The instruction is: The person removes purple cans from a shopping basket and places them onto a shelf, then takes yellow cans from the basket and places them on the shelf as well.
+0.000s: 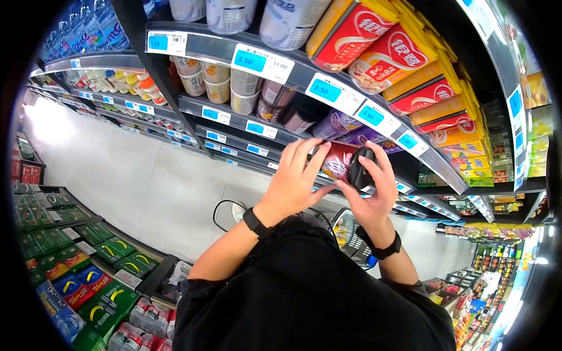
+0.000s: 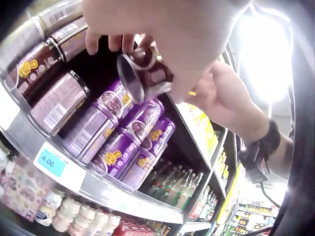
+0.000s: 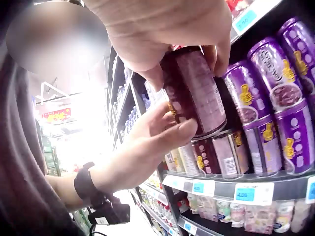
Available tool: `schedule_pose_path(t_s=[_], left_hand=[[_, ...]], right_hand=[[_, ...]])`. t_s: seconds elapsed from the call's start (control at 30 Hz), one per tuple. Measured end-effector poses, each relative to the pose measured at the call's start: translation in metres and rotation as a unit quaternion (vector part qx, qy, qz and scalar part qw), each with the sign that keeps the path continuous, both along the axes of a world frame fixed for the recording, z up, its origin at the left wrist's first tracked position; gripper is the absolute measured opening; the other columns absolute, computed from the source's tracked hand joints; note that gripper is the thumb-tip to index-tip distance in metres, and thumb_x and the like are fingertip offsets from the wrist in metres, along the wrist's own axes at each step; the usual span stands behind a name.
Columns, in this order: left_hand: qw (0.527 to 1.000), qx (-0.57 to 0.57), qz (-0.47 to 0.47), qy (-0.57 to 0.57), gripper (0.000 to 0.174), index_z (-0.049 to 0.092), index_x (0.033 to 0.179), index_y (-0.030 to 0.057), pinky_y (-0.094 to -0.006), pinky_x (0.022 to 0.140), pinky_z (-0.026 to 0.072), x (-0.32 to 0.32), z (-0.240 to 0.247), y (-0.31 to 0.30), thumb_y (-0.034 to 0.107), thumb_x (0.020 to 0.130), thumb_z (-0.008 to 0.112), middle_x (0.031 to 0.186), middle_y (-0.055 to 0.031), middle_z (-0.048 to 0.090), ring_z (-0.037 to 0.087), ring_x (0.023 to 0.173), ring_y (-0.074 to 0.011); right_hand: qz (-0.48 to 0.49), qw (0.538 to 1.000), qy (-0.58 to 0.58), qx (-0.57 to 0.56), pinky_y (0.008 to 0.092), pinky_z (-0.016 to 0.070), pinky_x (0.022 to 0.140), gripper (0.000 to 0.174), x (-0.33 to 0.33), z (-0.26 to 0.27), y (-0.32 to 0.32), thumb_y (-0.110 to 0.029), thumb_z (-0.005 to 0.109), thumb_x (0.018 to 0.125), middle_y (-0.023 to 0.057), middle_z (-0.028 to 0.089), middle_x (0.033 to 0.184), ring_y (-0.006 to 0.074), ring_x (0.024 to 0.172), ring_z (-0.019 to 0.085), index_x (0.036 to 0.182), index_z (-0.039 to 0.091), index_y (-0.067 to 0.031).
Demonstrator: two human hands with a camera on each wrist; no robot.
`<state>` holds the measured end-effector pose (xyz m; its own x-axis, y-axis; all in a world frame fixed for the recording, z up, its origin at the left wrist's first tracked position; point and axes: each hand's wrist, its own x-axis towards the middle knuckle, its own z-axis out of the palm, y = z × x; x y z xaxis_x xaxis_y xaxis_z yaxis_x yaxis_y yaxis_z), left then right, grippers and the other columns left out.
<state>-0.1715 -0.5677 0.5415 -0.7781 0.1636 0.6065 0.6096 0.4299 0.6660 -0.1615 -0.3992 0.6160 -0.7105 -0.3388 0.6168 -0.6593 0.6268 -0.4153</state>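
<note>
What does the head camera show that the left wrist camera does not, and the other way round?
Only head: green cartons low on the left, red-and-yellow boxes up top. Only left wrist: a 4.00 price tag, green bottles. Both: left hand and right hand holding the dark red can near purple cans.

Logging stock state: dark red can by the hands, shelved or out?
Out: left hand and right hand grip the dark red can in front of the shelf of purple cans.
</note>
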Motion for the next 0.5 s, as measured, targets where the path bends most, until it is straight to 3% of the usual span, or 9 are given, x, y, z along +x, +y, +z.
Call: schedule_pose_path(t_s=[0.07, 0.17, 0.27, 0.4, 0.5], left_hand=[[0.999, 0.034, 0.026, 0.017, 0.071, 0.049, 0.128, 0.0018, -0.0473, 0.096, 0.0361, 0.003, -0.005, 0.004, 0.015, 0.064, 0.075, 0.126, -0.0172, 0.044, 0.042, 0.114, -0.0378], [0.983, 0.079, 0.157, 0.053, 0.069, 0.052, 0.129, 0.0022, -0.0414, 0.087, 0.0368, 0.005, -0.013, 0.01, 0.014, 0.064, 0.074, 0.1, -0.011, 0.043, 0.042, 0.095, -0.0305], [0.979, 0.137, 0.143, 0.044, 0.069, 0.051, 0.13, 0.0033, -0.0428, 0.085, 0.0366, -0.002, -0.021, 0.015, 0.016, 0.066, 0.073, 0.096, -0.01, 0.04, 0.041, 0.093, -0.0303], [0.967, 0.134, 0.193, 0.095, 0.058, 0.057, 0.123, 0.0029, -0.0405, 0.083, 0.0372, -0.02, -0.02, 0.014, 0.016, 0.067, 0.069, 0.1, -0.0084, 0.049, 0.047, 0.091, -0.0279], [0.964, 0.173, 0.171, 0.105, 0.055, 0.059, 0.118, 0.0003, -0.0389, 0.078, 0.0435, -0.036, -0.019, 0.014, 0.016, 0.065, 0.07, 0.108, -0.0108, 0.056, 0.053, 0.089, -0.029]], right_hand=[[-0.027, 0.999, 0.002, -0.024, 0.0381, 0.0488, 0.088, 0.053, -0.001, -0.005, -0.018, -0.005, 0.084, 0.059, 0.0235, 0.053, 0.124, 0.0346, 0.105, 0.059, 0.107, 0.061, -0.0013], [-0.03, 0.999, 0.027, -0.024, 0.0385, 0.0492, 0.086, 0.052, -0.002, -0.009, -0.036, -0.004, 0.084, 0.059, 0.0233, 0.053, 0.123, 0.0347, 0.104, 0.06, 0.105, 0.06, -0.0019], [-0.036, 0.999, 0.03, -0.026, 0.0388, 0.0486, 0.087, 0.054, -0.007, -0.012, -0.046, -0.003, 0.084, 0.059, 0.0235, 0.053, 0.124, 0.0351, 0.106, 0.059, 0.106, 0.058, -0.0019], [-0.072, 0.996, 0.015, -0.042, 0.04, 0.0461, 0.091, 0.055, -0.016, -0.023, -0.046, -0.003, 0.083, 0.061, 0.0233, 0.051, 0.126, 0.0352, 0.109, 0.057, 0.109, 0.056, -0.0021], [-0.088, 0.996, 0.013, -0.029, 0.0399, 0.0444, 0.093, 0.053, -0.025, -0.022, -0.048, -0.003, 0.081, 0.062, 0.0232, 0.049, 0.128, 0.0349, 0.113, 0.054, 0.108, 0.056, -0.0021]])
